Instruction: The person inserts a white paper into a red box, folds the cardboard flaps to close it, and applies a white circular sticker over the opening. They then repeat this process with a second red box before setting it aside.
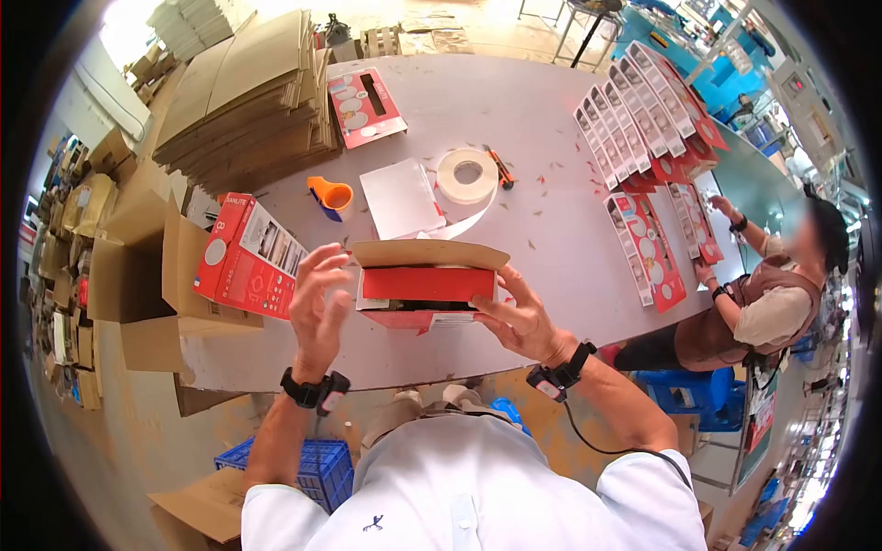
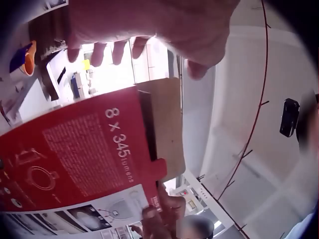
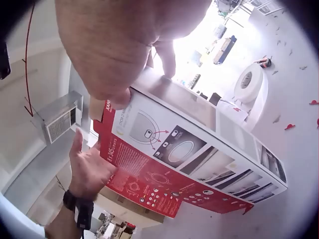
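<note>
A red and white printed carton box (image 1: 427,319) stands at the near edge of the table, its top open. One brown-backed flap (image 1: 430,254) is raised along the far side, and a red flap (image 1: 428,283) lies across the opening. My right hand (image 1: 522,321) grips the box at its right end; in the right wrist view, thumb and fingers pinch its upper corner. Off the box's left end, my left hand (image 1: 322,308) is held up with fingers spread and nothing in them. The left wrist view shows those fingers apart from the printed panel (image 2: 75,154).
Another red box (image 1: 243,257) stands left beside an open brown carton (image 1: 138,266). Flattened cardboard (image 1: 243,92) is stacked behind. Ahead lie an orange tape dispenser (image 1: 333,196), white sheets (image 1: 401,197), a white tape roll (image 1: 467,175) and a cutter (image 1: 500,168). A person (image 1: 763,294) handles printed boxes (image 1: 643,243) at right.
</note>
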Demonstrator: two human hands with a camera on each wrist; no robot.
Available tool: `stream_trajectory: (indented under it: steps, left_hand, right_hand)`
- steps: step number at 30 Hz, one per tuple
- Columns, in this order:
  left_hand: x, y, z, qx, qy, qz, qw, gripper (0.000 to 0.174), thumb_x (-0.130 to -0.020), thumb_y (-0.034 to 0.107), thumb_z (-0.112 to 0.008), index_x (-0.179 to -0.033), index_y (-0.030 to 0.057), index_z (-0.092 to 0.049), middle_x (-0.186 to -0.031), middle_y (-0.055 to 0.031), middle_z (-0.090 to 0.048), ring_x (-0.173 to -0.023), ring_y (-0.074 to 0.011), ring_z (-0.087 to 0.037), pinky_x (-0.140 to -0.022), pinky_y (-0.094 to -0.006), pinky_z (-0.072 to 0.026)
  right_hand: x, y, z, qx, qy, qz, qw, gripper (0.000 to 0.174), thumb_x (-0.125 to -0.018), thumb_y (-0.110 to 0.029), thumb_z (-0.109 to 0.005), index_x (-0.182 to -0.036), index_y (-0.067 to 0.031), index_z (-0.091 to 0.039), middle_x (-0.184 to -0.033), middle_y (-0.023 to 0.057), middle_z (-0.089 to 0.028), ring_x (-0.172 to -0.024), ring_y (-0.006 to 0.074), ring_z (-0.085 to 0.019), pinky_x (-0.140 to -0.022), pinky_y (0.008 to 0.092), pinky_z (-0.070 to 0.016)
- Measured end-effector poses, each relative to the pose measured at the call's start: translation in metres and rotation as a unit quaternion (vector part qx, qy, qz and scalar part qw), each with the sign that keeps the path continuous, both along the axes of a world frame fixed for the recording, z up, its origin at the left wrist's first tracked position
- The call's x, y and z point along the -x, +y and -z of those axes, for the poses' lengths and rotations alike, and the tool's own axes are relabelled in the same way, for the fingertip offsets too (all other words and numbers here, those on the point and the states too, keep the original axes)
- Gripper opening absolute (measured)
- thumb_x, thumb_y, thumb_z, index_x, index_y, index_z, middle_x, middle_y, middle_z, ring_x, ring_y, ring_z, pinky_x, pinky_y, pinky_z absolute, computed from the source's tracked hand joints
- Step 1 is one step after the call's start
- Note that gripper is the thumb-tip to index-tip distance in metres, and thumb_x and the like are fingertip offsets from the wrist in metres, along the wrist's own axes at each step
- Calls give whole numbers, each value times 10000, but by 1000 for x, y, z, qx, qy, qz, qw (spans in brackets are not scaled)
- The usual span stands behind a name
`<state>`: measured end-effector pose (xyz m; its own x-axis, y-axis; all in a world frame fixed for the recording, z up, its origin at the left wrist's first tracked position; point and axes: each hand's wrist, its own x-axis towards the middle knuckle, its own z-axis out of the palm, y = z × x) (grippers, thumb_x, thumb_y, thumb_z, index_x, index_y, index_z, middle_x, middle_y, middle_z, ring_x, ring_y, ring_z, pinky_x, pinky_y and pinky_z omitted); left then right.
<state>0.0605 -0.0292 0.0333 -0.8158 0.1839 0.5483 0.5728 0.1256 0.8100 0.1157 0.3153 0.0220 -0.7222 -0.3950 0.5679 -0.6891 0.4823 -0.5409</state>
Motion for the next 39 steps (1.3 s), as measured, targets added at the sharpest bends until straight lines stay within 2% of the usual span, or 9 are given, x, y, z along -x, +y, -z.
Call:
stream_trajectory:
  steps: [4, 8, 12, 15, 22, 28, 31, 35, 39]
  left_hand:
    - [-3, 26, -12, -98, -249, 17, 963, 697, -939, 313, -798, -1503, 70, -469, -1431, -138, -582, -1275, -237, -607, -1082, -424, -496]
    - [-6, 44, -23, -97, -353, 117, 923, 644, -911, 238, -839, -1426, 27, -514, -1357, -116, -630, -1231, -194, -628, -1061, -365, -527]
    - [-3, 37, -17, -100, -360, 154, 915, 676, -895, 174, -867, -1438, 20, -494, -1329, -95, -647, -1206, -178, -638, -1041, -335, -539]
    - [-1, 37, -11, -97, -347, 151, 921, 694, -892, 168, -877, -1446, 26, -485, -1335, -100, -643, -1213, -179, -637, -1034, -335, -541]
    - [4, 42, -20, -85, -341, 156, 923, 705, -866, 110, -848, -1451, 9, -468, -1332, -123, -627, -1269, -203, -606, -1076, -365, -527]
    - [7, 55, -14, -137, -331, 154, 921, 743, -776, -11, -866, -1404, 14, -469, -1318, -125, -647, -1252, -209, -631, -1072, -362, -550]
    - [11, 53, -19, -37, -315, 122, 941, 737, -780, -45, -846, -1403, 21, -458, -1318, -124, -654, -1240, -206, -647, -1052, -355, -568]
    - [12, 53, -11, -78, -311, 140, 937, 702, -796, -63, -831, -1386, 28, -460, -1322, -111, -655, -1247, -204, -648, -1059, -356, -568]
    - [9, 57, -8, -161, -320, 190, 914, 679, -827, -93, -812, -1391, 46, -460, -1327, -85, -649, -1264, -194, -631, -1071, -361, -566]
  right_hand:
    - [-7, -6, -6, 18, -13, 7, 1000, 412, -826, -19, -859, -1208, -92, -725, -1559, 285, -424, -1349, 463, -552, -1111, 532, -515]
    - [-8, -1, -17, 29, -77, -16, 996, 493, -872, -55, -840, -1326, -112, -659, -1529, 254, -473, -1385, 391, -547, -1156, 529, -468]
    - [-8, 3, -28, 315, -383, 107, 862, 659, -996, -299, -766, -1533, -127, -426, -1486, 112, -551, -1425, 262, -494, -1215, 472, -383]
    - [10, -10, -36, 315, -510, 50, 799, 675, -990, -354, -770, -1531, -119, -442, -1501, 90, -551, -1419, 241, -500, -1205, 439, -396]
    - [12, -34, -40, 301, -482, 21, 823, 547, -895, -105, -846, -1397, -85, -630, -1310, 35, -709, -1222, 156, -649, -1059, 353, -541]
    - [7, -47, -41, 278, -420, 85, 860, 537, -882, -115, -846, -1376, -66, -640, -1250, 52, -730, -1170, 171, -678, -1049, 354, -552]
    - [11, -47, -38, 228, -392, 111, 884, 616, -840, -145, -882, -1388, -38, -621, -1302, 101, -704, -1223, 207, -657, -1073, 382, -535]
    - [20, -29, -92, -2, -208, 120, 971, 683, -850, -256, -861, -1425, -17, -579, -1412, 187, -632, -1326, 306, -606, -1116, 442, -497]
    - [44, -36, -131, -172, -19, 112, 978, 639, -861, -253, -793, -1408, -4, -575, -1392, 242, -622, -1265, 411, -625, -1053, 491, -531]
